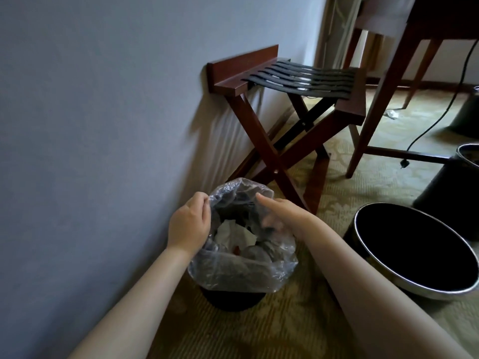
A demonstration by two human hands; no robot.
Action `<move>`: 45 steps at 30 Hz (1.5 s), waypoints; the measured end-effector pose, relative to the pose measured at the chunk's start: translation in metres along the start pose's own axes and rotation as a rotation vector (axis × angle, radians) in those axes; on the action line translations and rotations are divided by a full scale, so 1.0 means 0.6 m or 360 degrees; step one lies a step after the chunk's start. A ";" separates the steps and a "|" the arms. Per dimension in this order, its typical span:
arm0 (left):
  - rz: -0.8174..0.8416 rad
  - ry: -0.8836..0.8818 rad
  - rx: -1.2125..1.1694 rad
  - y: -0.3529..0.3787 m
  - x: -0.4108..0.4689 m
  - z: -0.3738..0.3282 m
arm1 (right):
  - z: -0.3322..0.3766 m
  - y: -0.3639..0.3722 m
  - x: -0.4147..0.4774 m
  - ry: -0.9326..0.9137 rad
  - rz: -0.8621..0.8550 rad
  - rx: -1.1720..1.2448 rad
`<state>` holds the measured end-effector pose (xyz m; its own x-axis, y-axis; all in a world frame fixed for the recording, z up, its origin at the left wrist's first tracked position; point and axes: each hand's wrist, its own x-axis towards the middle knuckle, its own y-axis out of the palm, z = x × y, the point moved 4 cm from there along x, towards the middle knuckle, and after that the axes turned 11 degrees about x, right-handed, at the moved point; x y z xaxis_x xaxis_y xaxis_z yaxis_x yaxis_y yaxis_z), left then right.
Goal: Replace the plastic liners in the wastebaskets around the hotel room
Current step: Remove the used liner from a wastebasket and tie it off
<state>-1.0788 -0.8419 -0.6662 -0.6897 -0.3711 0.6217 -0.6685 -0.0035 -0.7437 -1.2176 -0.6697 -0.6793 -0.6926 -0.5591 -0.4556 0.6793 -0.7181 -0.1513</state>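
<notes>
- Lower centre, on patterned carpet (261, 332), beside grey wall (103, 125): wastebasket (230, 303) with clear liner (246, 273).
- Left hand (189, 225): pinching liner rim.
- Right hand (281, 212): at opposite rim, fingers blurred; grasp indeterminable.
- Centre: wooden luggage rack (242, 65); lower right: bare wastebasket (409, 244).

A clear, crinkled plastic liner (241, 268) stands pulled up out of a small black wastebasket (233, 303) on the carpet beside the wall. Its mouth is open, with crumpled white paper (234, 235) inside. The left hand (189, 226) pinches its rim; the right hand (280, 213) is at the opposite edge, fingers blurred. Nearby to the right, a second black wastebasket (414, 251) with a metal rim sits tilted, its inside dark.
</notes>
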 end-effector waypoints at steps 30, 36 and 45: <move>0.0652 -0.0171 -0.0232 0.002 0.079 -0.030 | 0.041 -0.036 -0.035 -0.0613 -0.0212 -0.0930; 0.0772 -0.0093 -0.0192 0.006 0.070 -0.044 | 0.063 0.000 -0.034 -0.0663 -0.0142 -0.0454; 0.0593 -0.0012 -0.0165 -0.019 0.083 -0.039 | 0.055 -0.050 -0.055 -0.0985 -0.0931 -0.0929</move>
<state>-1.1117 -0.8387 -0.6211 -0.8888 -0.3360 0.3115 -0.3974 0.2267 -0.8892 -1.2233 -0.6432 -0.6308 -0.8441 -0.4209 0.3322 0.0937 -0.7258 -0.6814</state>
